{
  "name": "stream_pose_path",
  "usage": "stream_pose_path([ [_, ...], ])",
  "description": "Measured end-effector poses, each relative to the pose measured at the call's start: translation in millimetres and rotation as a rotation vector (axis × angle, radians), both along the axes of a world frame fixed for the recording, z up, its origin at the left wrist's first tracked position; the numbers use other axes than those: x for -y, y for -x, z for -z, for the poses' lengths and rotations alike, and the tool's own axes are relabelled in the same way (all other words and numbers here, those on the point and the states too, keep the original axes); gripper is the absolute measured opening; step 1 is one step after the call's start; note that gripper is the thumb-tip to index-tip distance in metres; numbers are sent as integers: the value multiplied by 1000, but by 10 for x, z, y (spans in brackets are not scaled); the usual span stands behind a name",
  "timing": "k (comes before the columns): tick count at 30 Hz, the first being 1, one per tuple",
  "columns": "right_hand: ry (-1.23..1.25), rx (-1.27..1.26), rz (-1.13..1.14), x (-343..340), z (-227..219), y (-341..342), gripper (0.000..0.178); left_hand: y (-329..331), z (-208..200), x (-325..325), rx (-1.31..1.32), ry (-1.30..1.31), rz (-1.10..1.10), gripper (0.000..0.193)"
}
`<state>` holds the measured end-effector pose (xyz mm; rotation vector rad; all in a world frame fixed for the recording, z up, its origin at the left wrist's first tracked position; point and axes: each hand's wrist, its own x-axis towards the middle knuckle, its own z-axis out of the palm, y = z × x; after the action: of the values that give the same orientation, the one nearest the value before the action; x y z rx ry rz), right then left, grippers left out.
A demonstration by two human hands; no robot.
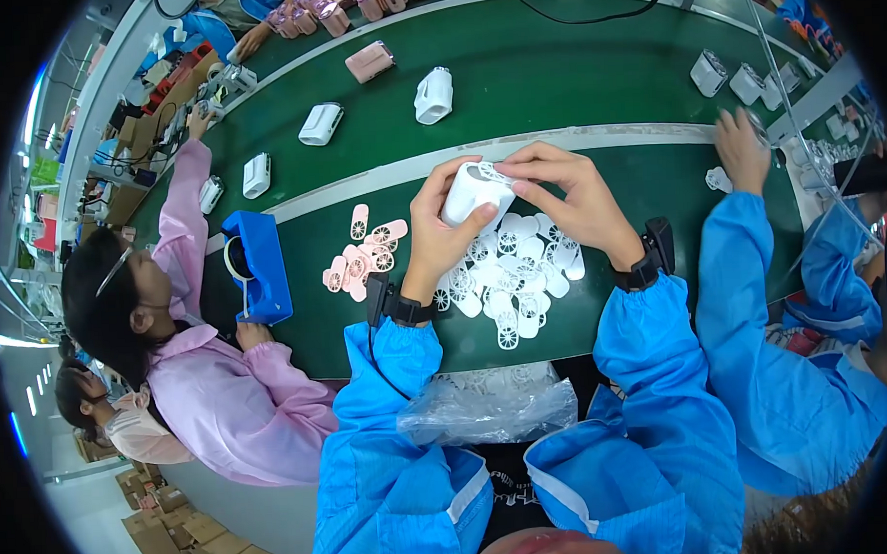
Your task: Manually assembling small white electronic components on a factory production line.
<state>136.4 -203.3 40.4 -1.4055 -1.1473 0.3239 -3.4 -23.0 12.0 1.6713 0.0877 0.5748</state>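
My left hand (432,224) grips a white plastic housing (473,198), a rounded box shape, tilted above the green table. At the housing's upper end, my right hand (575,196) pinches a white oval cover plate (494,174) with a round spoked grille. The plate lies against the housing; whether it is seated cannot be told. Below both hands spreads a loose pile of white cover plates (507,280), long and rounded with the same grilles. Left of that pile lie several pink cover plates (357,265).
A green conveyor belt (553,68) beyond a pale rail carries white housings (322,124) and a pink one (370,62). A blue tape dispenser (265,269) stands to the left. Co-workers reach in at both sides. A clear plastic bag (487,412) rests at my lap.
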Motion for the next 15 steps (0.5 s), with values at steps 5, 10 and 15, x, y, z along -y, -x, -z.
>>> stream_pose_path([
  [5,-18,84,57,16,-17,20,30,-24,8,9,23,7,-11,61],
  [10,-64,203,133,-11,-91,70,32,-17,2,48,25,-6,-23,64],
  [15,-56,194,104,-14,-77,75,31,-22,-22,46,2,-25,-19,70],
])
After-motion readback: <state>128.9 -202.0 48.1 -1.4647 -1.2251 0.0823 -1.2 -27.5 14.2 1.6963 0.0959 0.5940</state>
